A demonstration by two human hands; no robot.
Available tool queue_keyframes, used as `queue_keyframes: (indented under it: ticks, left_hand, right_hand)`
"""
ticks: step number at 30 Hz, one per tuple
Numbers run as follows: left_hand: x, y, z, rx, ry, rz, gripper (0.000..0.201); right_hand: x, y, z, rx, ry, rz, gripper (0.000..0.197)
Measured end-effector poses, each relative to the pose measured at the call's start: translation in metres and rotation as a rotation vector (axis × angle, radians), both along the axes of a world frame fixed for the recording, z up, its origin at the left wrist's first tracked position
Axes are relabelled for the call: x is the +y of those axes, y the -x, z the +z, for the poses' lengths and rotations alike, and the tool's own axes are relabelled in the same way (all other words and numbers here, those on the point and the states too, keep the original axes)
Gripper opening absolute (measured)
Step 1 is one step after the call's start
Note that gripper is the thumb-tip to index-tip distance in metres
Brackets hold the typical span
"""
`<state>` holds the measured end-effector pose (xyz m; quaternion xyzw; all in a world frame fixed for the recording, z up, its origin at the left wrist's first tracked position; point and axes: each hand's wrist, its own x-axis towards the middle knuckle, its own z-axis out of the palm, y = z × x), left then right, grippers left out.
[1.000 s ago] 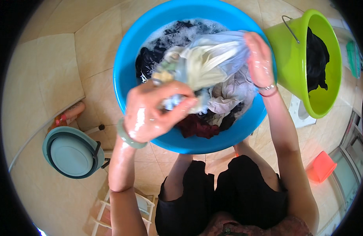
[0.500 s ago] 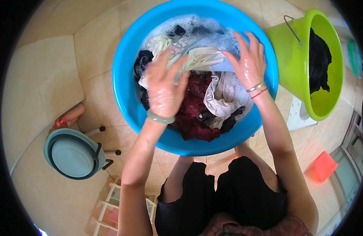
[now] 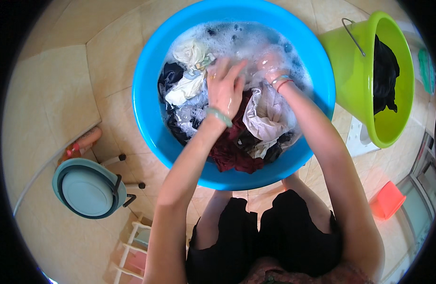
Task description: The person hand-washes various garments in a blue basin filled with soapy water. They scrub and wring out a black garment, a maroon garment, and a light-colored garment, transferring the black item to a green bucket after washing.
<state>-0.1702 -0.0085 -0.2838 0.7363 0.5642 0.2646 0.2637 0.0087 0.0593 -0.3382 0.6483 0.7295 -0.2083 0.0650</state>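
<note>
A big blue basin (image 3: 144, 128) holds soapy water and wet clothes. My left hand (image 3: 223, 92), with a pale green bangle at the wrist, is over the middle of the basin, fingers stretched and somewhat apart. White cloth (image 3: 187, 87) lies just left of its fingers. My right hand (image 3: 271, 66) is partly sunk in the suds (image 3: 246, 35) at the far right; foam and blur hide its fingers. Close below that wrist sits a pale pinkish-white garment (image 3: 265, 113). A dark red garment (image 3: 234, 154) lies nearer me, and dark cloth (image 3: 172, 75) along the left wall.
To the right a lime-green bucket (image 3: 343, 71) leans over with black cloth (image 3: 384, 73) in it. A grey-green folding tub (image 3: 88, 189) stands at lower left, near a white rack (image 3: 128, 248). An orange container (image 3: 388, 199) sits on the tiled floor at right.
The pale cloth that stretched across the basin is now bunched at the left. My left hand moved right; my right hand moved left and went down into the foam.
</note>
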Motion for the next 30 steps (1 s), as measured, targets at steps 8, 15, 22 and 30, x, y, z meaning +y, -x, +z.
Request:
queue_keyframes:
  ticks: [8, 15, 22, 30]
  left_hand:
    - [-0.006, 0.006, 0.041, -1.673, 0.857, 0.389, 0.078]
    - [-0.006, -0.002, 0.022, -2.272, 1.296, 0.328, 0.056]
    - [-0.022, -0.045, 0.013, -1.631, 0.863, 0.918, 0.040]
    - [-0.019, -0.042, -0.001, -1.399, 0.914, 0.995, 0.029]
  right_hand:
    - [-0.078, 0.047, 0.167, 0.949, -0.343, 0.108, 0.017]
    - [-0.119, 0.078, 0.168, 0.740, -0.353, 0.229, 0.023]
    - [-0.050, 0.047, 0.074, 0.702, -0.399, 0.008, 0.019]
    - [-0.078, 0.045, 0.096, 0.484, -0.343, -0.062, 0.017]
